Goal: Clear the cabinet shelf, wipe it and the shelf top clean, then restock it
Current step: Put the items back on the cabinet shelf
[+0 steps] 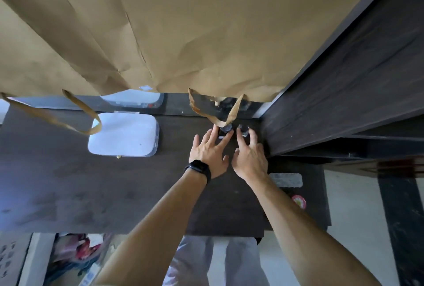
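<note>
Two small dark-capped bottles stand side by side at the back right of the dark wooden shelf top (91, 194). My left hand (207, 151), with a black watch on its wrist, lies flat with spread fingers flanking the left bottle (226, 128). The fingertips of my right hand (249, 156) rest on either side of the right bottle (243, 128). Neither thumb is on a bottle. A white lidded box (124, 134) sits on the shelf top to the left.
Brown paper bags (160, 33) hang overhead, their handles (226, 116) dangling down to the bottles. A dark cabinet wall (344, 79) closes the right side. A grey pad (285, 179) and a red round item (299, 201) lie by my right forearm. Clutter (80, 253) fills the space below left.
</note>
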Demonstrator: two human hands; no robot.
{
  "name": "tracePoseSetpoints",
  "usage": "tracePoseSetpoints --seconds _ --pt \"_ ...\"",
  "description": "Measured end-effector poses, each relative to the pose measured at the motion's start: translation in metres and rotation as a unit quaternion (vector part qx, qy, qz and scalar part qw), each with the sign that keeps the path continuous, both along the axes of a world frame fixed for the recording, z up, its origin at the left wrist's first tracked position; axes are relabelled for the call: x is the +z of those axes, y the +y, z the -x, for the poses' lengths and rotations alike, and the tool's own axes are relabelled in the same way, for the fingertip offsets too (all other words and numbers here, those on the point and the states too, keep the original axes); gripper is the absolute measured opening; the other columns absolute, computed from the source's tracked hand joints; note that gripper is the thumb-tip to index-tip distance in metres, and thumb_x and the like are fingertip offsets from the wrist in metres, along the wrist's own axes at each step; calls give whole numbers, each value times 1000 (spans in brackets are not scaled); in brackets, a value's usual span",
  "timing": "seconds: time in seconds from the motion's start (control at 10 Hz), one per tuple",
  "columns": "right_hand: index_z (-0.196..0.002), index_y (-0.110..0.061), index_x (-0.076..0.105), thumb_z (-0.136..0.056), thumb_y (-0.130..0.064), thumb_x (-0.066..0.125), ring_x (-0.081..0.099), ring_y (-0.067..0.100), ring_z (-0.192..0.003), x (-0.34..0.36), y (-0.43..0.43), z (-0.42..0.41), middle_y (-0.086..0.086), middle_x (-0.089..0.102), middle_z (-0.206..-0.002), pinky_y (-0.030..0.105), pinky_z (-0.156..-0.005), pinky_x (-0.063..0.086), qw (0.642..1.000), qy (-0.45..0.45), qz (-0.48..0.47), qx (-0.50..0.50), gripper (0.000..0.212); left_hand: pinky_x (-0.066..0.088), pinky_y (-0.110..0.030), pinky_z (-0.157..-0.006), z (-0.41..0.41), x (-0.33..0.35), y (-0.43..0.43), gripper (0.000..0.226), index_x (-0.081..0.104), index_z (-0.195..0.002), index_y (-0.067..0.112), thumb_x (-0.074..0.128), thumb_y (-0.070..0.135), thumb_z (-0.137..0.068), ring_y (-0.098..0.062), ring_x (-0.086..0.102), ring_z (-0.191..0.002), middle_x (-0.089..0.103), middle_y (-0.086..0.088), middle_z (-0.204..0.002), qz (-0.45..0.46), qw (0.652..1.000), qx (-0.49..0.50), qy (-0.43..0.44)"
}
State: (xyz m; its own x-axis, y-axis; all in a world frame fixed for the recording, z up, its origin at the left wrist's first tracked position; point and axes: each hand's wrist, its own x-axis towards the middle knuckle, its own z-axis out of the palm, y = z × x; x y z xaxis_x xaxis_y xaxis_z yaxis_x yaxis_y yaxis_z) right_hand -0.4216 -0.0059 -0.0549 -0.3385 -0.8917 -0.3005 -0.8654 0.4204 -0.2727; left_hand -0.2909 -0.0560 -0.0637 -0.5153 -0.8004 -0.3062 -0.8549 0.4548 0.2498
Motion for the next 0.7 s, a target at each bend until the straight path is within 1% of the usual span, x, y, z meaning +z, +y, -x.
tracePoseSetpoints --seconds 0.1,0.2,0.3,0.4,0.5,0.6,0.7 --pt "-153 -28 26 -90 -18 56 53 35 -115 -1 -19 12 5 14 -159 42 -88 48 1000 -25 -1 5 71 17 -50 -117 9 -1 -13 84 3 -154 42 52 47 -86 -24 12 -149 8 -8 -163 0 1000 -6 -6" --pt "-154 -28 24 -86 -11 57 54 35 -115 -3 -23 20 6 11 -159 42 -92 47 999 -38 0 29 77 20 -48 -115 9 -4 -15 87 2 -154 42 53 44 -84 -25 15 -148 11 -8 -162 3 1000 -5 3" --pt "-155 -31 17 -83 -4 59 50 35 -122 -2 -20 22 4 2 -163 41 -98 45 998 -57 -8 32 87 25 -43 -114 9 -1 -13 89 -2 -155 40 52 41 -84 -27 19 -146 9 -12 -161 8 1000 -18 2" --pt "-156 -35 13 -82 3 59 37 29 -140 4 -6 22 0 -6 -165 36 -103 45 994 -101 1 44 95 31 -39 -111 4 5 -3 88 2 -154 43 55 30 -85 -32 32 -139 0 -18 -162 -1 1000 -7 30" --pt "-155 -34 19 -84 6 54 28 21 -147 16 26 27 -1 4 -165 30 -109 40 990 -128 24 60 88 31 -39 -112 -7 11 26 80 14 -154 42 54 22 -88 -31 34 -140 2 -13 -164 -8 999 8 48" --pt "-152 -29 32 -93 -2 49 30 18 -145 31 71 38 -3 23 -161 27 -114 32 984 -155 47 75 66 24 -38 -117 -14 24 64 72 22 -155 35 50 23 -90 -29 27 -146 15 -9 -163 -32 996 70 40" --pt "-148 -29 39 -97 -15 51 32 17 -143 56 112 64 -8 29 -157 25 -112 29 982 -145 70 101 54 23 -38 -117 -7 42 96 66 34 -152 28 53 23 -88 -28 27 -146 30 -9 -158 -11 993 107 43"
